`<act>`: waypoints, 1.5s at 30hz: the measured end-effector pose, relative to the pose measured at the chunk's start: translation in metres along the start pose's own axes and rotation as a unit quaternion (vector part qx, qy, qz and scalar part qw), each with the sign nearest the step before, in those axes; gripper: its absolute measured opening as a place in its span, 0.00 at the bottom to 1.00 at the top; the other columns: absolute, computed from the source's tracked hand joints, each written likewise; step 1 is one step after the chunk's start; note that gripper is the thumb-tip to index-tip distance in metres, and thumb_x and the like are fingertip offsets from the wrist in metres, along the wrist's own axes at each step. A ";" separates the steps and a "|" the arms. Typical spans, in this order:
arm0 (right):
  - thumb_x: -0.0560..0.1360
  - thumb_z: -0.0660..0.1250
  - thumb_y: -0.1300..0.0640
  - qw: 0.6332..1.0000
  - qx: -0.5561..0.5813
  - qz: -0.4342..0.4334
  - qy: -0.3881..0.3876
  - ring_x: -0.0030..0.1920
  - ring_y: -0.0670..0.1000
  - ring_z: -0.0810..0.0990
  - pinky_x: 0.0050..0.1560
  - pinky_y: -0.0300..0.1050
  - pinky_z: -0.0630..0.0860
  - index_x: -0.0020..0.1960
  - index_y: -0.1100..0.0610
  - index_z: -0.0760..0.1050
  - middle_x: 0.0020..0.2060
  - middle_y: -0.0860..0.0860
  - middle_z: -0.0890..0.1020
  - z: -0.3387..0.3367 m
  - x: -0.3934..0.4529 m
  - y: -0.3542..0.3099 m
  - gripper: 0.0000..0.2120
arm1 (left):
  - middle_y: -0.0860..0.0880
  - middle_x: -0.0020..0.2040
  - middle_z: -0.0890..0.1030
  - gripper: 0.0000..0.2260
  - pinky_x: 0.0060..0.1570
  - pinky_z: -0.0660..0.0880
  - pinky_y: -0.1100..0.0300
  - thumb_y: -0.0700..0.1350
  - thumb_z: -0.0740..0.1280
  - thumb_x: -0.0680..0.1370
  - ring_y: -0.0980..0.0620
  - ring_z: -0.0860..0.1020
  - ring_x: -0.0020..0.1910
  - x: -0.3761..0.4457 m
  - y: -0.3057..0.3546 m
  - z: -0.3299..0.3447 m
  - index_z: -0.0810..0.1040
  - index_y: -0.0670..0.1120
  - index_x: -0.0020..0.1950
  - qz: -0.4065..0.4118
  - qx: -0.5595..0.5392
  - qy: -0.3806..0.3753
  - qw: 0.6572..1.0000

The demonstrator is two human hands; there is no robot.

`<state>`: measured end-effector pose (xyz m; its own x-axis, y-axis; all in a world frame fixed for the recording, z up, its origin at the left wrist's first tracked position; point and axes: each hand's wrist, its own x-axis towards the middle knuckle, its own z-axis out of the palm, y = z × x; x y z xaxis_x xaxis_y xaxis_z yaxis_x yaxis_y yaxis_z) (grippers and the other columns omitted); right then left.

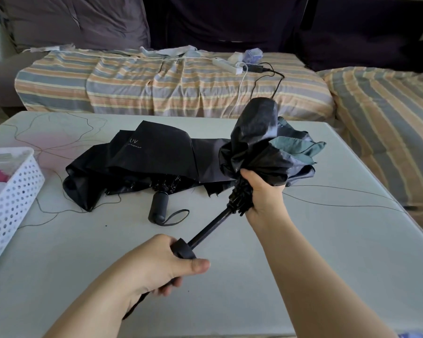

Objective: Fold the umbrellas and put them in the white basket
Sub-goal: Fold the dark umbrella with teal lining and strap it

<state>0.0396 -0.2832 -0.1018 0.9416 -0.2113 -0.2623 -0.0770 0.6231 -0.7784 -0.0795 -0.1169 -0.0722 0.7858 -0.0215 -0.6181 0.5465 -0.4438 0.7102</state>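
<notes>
Left hand (156,264) grips the umbrella (261,147) handle; right hand (261,191) clutches its bunched canopy, held between them above the bench (327,264).

Pale grey-white tabletop (303,240) with thin dark line markings fills the foreground, under and around the grip. Beyond the grip: low sofa with orange, grey and cream striped cover (137,86). Right of the grip: second cushion in the same striped cloth (386,123). Grey-purple pillow (78,20) at the back left; dark navy cushions (230,20) at the back centre and right. Soft daylight, no hard shadows.
</notes>
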 end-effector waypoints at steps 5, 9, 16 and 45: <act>0.73 0.67 0.71 1.000 0.005 0.001 -0.007 0.46 0.58 0.81 0.48 0.53 0.80 0.66 0.55 0.61 0.53 0.60 0.78 -0.002 -0.001 -0.003 0.28 | 0.53 0.26 0.73 0.13 0.23 0.63 0.67 0.50 0.76 0.66 0.57 0.67 0.19 0.001 0.005 0.011 0.74 0.47 0.36 0.044 0.068 0.132 0.988; 0.74 0.64 0.73 0.999 0.040 -0.002 -0.003 0.40 0.57 0.81 0.43 0.51 0.82 0.66 0.54 0.61 0.52 0.61 0.78 -0.003 -0.004 -0.006 0.27 | 0.53 0.28 0.74 0.10 0.22 0.63 0.67 0.49 0.74 0.67 0.56 0.69 0.21 -0.001 0.012 0.014 0.75 0.47 0.36 0.050 0.107 0.172 0.978; 0.72 0.66 0.69 1.000 -0.010 -0.016 0.003 0.48 0.58 0.77 0.48 0.53 0.77 0.67 0.52 0.59 0.56 0.62 0.76 -0.003 -0.007 -0.003 0.29 | 0.51 0.25 0.73 0.09 0.22 0.62 0.67 0.43 0.73 0.68 0.52 0.67 0.21 0.006 0.012 0.015 0.73 0.44 0.36 0.059 0.030 0.095 0.993; 0.72 0.63 0.74 0.985 -0.119 0.071 -0.104 0.39 0.60 0.82 0.36 0.52 0.80 0.59 0.49 0.58 0.44 0.60 0.78 0.011 -0.025 -0.005 0.27 | 0.55 0.26 0.71 0.07 0.22 0.63 0.69 0.41 0.67 0.69 0.54 0.66 0.20 0.007 0.010 0.027 0.71 0.49 0.34 0.102 0.046 0.150 0.982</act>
<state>0.0203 -0.2726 -0.0855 0.9606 0.0392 -0.2751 -0.2642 0.4357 -0.8605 -0.0766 -0.1459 -0.0783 0.9337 0.1397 -0.3296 0.3511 -0.5368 0.7672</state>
